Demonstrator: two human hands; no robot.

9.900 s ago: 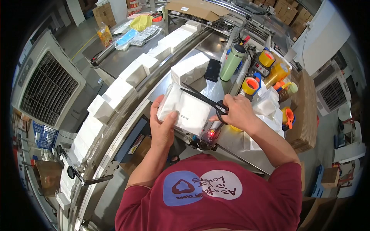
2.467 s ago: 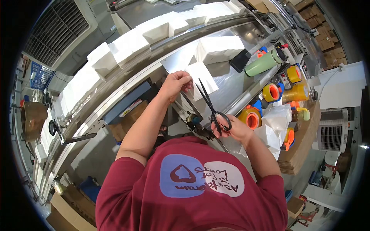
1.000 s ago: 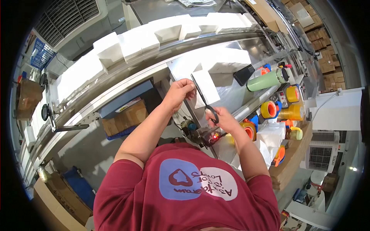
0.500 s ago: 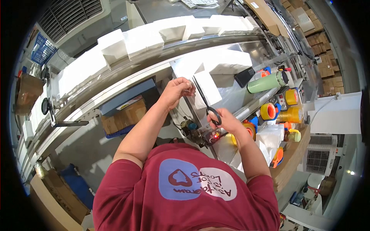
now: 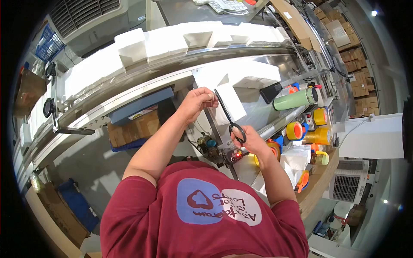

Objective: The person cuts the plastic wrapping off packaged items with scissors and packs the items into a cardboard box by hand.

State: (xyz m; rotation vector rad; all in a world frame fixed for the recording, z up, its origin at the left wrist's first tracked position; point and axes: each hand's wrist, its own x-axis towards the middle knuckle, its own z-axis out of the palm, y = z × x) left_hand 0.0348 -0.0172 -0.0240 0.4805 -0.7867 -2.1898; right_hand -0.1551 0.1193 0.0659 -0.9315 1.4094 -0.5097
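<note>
The right hand [image 5: 249, 139] is closed on the handles of black scissors [image 5: 228, 118]; the left hand [image 5: 198, 104] is pinched together beside the blade tips, anything between its fingers unclear. If the blades slipped, they could nick those fingers. The scissors slant between both hands, overlapping a white packet [image 5: 233, 103] on the metal surface [image 5: 254, 95].

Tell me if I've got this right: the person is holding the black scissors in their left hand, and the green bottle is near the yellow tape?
Not quite: the black scissors are in the right hand, not the left hand. The head view shows it. The green bottle is near the yellow tape, as you said.
</note>
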